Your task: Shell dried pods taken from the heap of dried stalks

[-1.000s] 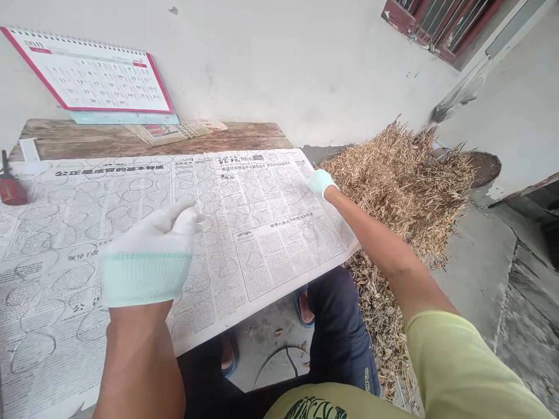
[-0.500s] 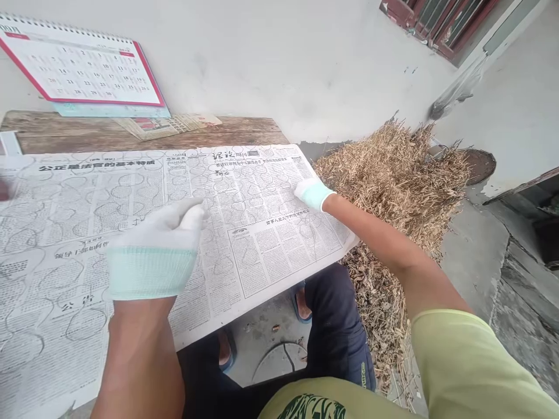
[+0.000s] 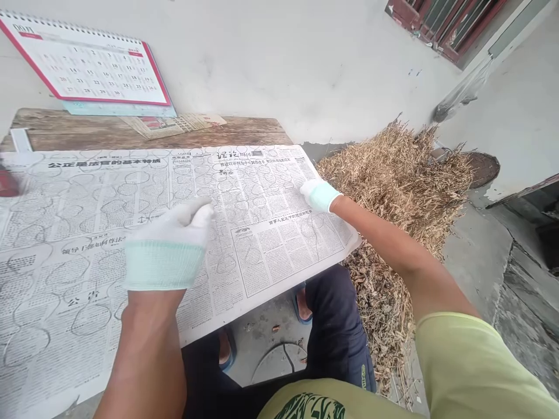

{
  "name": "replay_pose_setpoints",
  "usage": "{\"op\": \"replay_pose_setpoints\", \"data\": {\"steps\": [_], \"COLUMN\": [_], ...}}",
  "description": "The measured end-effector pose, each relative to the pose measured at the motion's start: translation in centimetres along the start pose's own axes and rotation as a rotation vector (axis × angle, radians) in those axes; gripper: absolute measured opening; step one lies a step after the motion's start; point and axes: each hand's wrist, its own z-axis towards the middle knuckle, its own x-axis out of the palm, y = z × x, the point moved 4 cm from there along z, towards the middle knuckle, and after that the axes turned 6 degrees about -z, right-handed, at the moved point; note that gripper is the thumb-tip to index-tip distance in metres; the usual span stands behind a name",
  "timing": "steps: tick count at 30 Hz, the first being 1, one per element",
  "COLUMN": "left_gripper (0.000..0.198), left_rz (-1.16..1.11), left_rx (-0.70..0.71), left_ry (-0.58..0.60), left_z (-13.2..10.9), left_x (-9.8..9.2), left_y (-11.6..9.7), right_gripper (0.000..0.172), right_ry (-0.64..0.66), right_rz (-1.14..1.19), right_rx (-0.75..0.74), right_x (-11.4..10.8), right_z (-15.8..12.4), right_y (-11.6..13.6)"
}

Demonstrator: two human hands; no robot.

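Observation:
My left hand (image 3: 172, 235), in a white work glove with a mint cuff, is over the middle of a spread newspaper sheet (image 3: 283, 256). Its fingers are curled in and its thumb lies close to them; whatever they hold, if anything, is hidden. Near the sheet's right edge, my right hand (image 3: 321, 195) wears the same kind of glove. The fingers there are bunched against the paper, and I cannot see anything between them. Many hand-drawn rounded outlines cover the newsprint, which lies upside down on a wooden table (image 3: 65, 131).
A desk calendar (image 3: 100, 70) stands at the back left, beside a folded printed paper (image 3: 161, 125). A blurred dark red object (image 3: 7, 181) shows at the left edge, near a small white piece (image 3: 21, 139). Dry stalks (image 3: 393, 169) are heaped right of the table. A wall (image 3: 262, 64) rises behind.
The view has turned slightly left, showing more of the dark red object. My left hand has shifted a little to the right; my right hand keeps its place on the newspaper.

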Motion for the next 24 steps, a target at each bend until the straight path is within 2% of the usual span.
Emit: {"op": "replay_pose_setpoints", "data": {"steps": [5, 9, 18, 24], "left_gripper": [0.046, 0.046, 0.049, 0.044], "left_rz": [0.04, 0.111, 0.098, 0.071], "left_rx": [-0.035, 0.035, 0.04, 0.06], "left_ry": [0.069, 0.144, 0.176, 0.183], "left_z": [0.1, 0.2, 0.7, 0.2], "left_x": [0.6, 1.2, 1.8, 2.3], "left_y": [-0.3, -0.6, 0.2, -0.4], "right_gripper": [0.032, 0.027, 0.027, 0.031], "right_ry": [0.029, -0.016, -0.015, -0.041], "right_rz": [-0.044, -0.034, 0.04, 0.104], "right_rx": [0.065, 0.126, 0.234, 0.299], "right_x": [-0.4, 0.4, 1.8, 1.8], "right_z": [-1.2, -2.9, -7.7, -10.7], "right_y": [-0.5, -1.3, -3.3, -2.9]}}
